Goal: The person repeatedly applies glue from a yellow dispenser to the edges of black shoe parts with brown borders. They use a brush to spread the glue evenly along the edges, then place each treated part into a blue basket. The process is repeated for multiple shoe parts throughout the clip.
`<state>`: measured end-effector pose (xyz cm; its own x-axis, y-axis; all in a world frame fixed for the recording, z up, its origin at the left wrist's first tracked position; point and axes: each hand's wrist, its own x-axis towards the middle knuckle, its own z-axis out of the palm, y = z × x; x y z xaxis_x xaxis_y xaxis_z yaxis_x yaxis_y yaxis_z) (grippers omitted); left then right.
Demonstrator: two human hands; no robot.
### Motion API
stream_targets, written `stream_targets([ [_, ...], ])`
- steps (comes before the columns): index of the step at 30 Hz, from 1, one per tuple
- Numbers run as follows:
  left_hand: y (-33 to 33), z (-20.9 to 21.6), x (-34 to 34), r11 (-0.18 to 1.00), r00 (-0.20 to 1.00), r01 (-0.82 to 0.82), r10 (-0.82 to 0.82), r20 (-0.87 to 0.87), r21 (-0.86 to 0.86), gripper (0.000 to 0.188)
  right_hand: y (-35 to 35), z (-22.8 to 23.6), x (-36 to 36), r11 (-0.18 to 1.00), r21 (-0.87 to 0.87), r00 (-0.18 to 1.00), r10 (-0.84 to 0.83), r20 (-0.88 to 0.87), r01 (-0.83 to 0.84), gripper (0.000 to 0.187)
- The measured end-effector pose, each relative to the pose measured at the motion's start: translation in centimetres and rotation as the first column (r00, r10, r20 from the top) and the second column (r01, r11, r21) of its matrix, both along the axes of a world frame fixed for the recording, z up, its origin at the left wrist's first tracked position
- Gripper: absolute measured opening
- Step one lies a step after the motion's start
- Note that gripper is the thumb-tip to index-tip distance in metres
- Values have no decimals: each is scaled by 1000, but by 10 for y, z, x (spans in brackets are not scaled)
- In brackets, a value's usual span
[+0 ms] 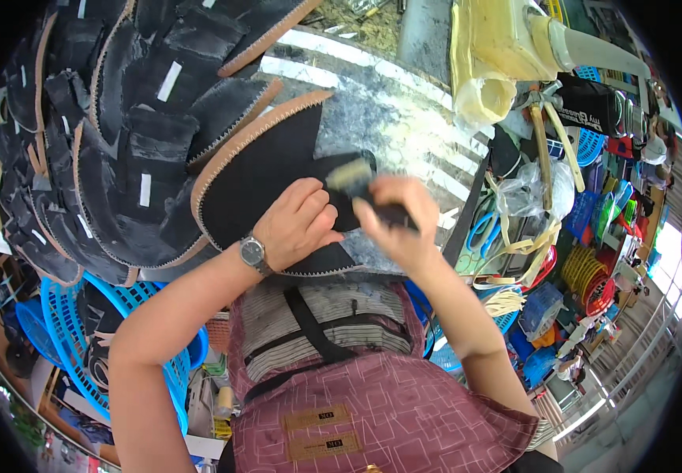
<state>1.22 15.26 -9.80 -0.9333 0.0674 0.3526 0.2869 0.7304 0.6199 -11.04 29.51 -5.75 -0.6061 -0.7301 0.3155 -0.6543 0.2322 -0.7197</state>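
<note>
A black cut piece [258, 169], shaped like a shoe upper with a tan zigzag-stitched edge, lies on the worktable before me. My left hand [298, 221], a watch at its wrist, has its fingers curled closed on this piece near its middle. My right hand [404, 221], smeared by motion, is closed around a brush-like tool [349, 175] with a pale yellowish head and a dark body. The tool's head is over the right part of the black piece, close to my left fingers. Whether it touches the piece is too blurred to tell.
Several similar black pieces [144, 150] overlap across the table's left side. A yellowed container with an open spout [487, 98] stands at the far right. Blue scissors handles [481, 234] and pale strips lie by the right edge. Blue plastic baskets [65, 315] stand below left.
</note>
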Motion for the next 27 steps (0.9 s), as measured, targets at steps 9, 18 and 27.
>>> stream_targets([
  [9, -73, 56, -5, 937, 887, -315, 347, 303, -151, 84, 48, 68, -102, 866, 22, 850, -495, 181, 500, 12],
  [18, -81, 50, -19, 910, 802, -213, 371, 468, -356, 83, 55, 29, -176, 851, -82, 739, -398, 543, 518, 17],
  [27, -87, 29, -20, 921, 850, -113, 284, 444, -373, 78, -76, 23, 61, 697, 100, 680, 643, 354, -711, 24],
])
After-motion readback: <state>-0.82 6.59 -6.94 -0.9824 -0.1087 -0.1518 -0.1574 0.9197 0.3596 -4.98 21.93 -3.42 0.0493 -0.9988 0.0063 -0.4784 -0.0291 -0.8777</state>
